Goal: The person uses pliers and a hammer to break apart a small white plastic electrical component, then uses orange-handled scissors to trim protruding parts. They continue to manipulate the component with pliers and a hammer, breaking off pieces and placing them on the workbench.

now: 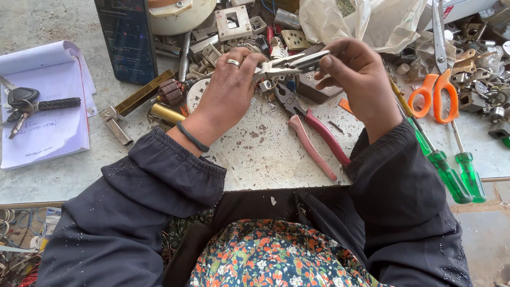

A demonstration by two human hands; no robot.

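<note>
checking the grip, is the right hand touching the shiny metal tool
Touching: the head view shows the right hand pinching the metal tool between its fingertips.

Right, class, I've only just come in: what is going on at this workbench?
A person sits at a cluttered work table. Both hands are raised above it, the left hand and right hand together gripping a small silvery metal tool. Below them lie pink-handled pliers. To the right are orange-handled scissors and green screwdrivers; to the left, a notepad with keys.
</note>
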